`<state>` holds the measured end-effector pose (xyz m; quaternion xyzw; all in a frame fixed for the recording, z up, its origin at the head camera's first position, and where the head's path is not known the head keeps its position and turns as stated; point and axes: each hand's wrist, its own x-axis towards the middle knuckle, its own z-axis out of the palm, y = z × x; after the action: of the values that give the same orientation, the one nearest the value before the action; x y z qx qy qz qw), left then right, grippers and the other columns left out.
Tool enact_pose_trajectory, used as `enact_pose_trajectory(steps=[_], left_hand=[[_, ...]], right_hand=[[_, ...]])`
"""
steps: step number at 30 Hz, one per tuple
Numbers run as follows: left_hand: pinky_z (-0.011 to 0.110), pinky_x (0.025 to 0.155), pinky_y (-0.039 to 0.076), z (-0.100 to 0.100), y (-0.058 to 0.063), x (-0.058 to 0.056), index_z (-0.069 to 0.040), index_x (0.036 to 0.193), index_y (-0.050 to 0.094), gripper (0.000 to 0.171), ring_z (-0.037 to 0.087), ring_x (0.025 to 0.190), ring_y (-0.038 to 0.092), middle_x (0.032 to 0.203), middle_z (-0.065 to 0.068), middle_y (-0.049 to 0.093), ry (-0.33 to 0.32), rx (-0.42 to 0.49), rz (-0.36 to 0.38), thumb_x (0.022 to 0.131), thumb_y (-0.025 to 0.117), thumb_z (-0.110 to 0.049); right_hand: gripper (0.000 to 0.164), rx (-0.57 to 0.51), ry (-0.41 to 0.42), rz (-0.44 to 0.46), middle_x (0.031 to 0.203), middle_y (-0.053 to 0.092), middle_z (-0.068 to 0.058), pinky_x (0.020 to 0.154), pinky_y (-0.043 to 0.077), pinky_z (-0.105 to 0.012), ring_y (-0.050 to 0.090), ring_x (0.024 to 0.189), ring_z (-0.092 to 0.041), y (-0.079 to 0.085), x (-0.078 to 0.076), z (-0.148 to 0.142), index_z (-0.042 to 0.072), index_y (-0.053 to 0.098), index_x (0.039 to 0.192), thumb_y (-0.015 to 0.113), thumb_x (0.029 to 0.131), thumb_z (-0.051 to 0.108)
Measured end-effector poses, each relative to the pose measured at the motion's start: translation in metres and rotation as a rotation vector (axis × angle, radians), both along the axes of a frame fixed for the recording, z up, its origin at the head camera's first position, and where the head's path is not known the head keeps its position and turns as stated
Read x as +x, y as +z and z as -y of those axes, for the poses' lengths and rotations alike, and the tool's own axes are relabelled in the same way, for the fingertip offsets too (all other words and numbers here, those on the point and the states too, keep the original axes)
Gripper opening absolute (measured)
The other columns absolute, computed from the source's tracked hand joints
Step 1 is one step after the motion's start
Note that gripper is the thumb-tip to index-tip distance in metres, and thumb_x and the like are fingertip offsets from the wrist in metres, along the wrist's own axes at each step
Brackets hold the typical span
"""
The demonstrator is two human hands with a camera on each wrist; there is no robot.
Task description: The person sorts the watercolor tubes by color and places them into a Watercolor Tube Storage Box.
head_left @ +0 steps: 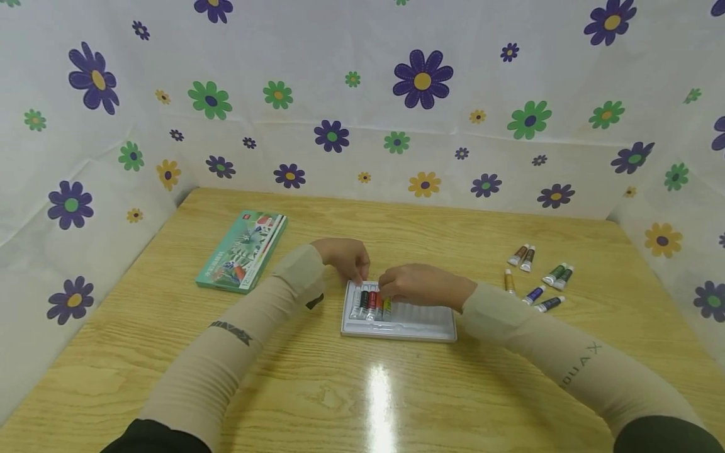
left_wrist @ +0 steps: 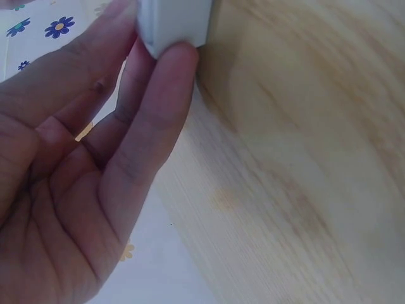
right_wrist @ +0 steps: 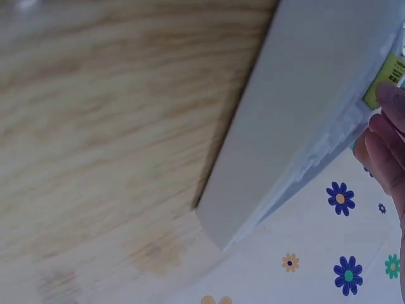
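A white plastic tray (head_left: pixel 399 337) lies on the table with several paint tubes side by side at its left end. Among them are a black paint tube (head_left: pixel 364 304), a red paint tube (head_left: pixel 371 306) and a yellow paint tube (head_left: pixel 387 309). At the far left corner of the tray, my left hand (head_left: pixel 347 257) pinches the edge; the left wrist view shows thumb and fingers around the white corner (left_wrist: pixel 180 22). My right hand (head_left: pixel 425 283) reaches over the tray with its fingertips on the yellow tube (right_wrist: pixel 383 82), whose upper end they partly hide.
A green illustrated paint box (head_left: pixel 242 251) lies at the left. To the right are loose tubes: two brown tubes (head_left: pixel 523 257), an ochre tube (head_left: pixel 509 281), two green tubes (head_left: pixel 558 275), a blue tube (head_left: pixel 533 294) and a dark tube (head_left: pixel 550 304). A flowered cloth (head_left: pixel 362 157) hangs behind the table.
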<state>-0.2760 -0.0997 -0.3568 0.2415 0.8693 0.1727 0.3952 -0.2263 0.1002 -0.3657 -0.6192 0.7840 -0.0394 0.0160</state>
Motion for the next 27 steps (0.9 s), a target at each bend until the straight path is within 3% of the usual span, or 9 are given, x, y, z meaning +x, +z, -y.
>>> enact_pose_trajectory(steps=[9, 16, 21, 27], left_hand=[[0.020, 0.064, 0.054, -0.002, 0.000, 0.001, -0.005, 0.080, 0.064, 0.005, 0.008, 0.067, 0.056, 0.075, -0.002, 0.056, 0.029, 0.008, 0.021, 0.084, 0.067, -0.003], [0.020, 0.065, 0.054, 0.000, -0.002, -0.001, -0.005, 0.081, 0.064, 0.005, 0.009, 0.067, 0.056, 0.076, -0.001, 0.056, 0.024, -0.003, 0.011, 0.083, 0.068, -0.003], [0.020, 0.065, 0.054, 0.000, -0.005, -0.003, -0.005, 0.082, 0.064, 0.004, 0.010, 0.068, 0.058, 0.078, 0.000, 0.058, 0.034, -0.006, 0.017, 0.083, 0.067, -0.003], [0.021, 0.065, 0.054, -0.001, -0.006, -0.003, -0.007, 0.080, 0.063, 0.006, 0.010, 0.068, 0.058, 0.078, 0.000, 0.058, 0.043, 0.002, 0.034, 0.084, 0.067, -0.003]], right_hand=[[0.015, -0.139, -0.058, -0.090, 0.098, 0.071, -0.004, 0.081, 0.055, -0.026, 0.067, 0.094, -0.016, 0.022, 0.004, -0.026, 0.007, 0.071, 0.097, 0.070, 0.082, 0.010], [0.019, -0.176, -0.235, -0.127, 0.099, 0.071, -0.006, 0.077, 0.057, -0.032, 0.068, 0.090, -0.019, 0.036, 0.000, -0.078, 0.007, 0.071, 0.099, 0.072, 0.080, 0.008], [0.019, -0.128, -0.348, -0.134, 0.097, 0.071, -0.008, 0.076, 0.056, -0.036, 0.068, 0.087, -0.022, 0.036, -0.002, -0.119, 0.005, 0.071, 0.097, 0.072, 0.078, 0.004], [0.020, 0.014, -0.488, -0.041, 0.100, 0.070, -0.010, 0.079, 0.055, -0.041, 0.067, 0.092, -0.027, 0.027, 0.001, -0.156, 0.005, 0.070, 0.097, 0.071, 0.078, 0.000]])
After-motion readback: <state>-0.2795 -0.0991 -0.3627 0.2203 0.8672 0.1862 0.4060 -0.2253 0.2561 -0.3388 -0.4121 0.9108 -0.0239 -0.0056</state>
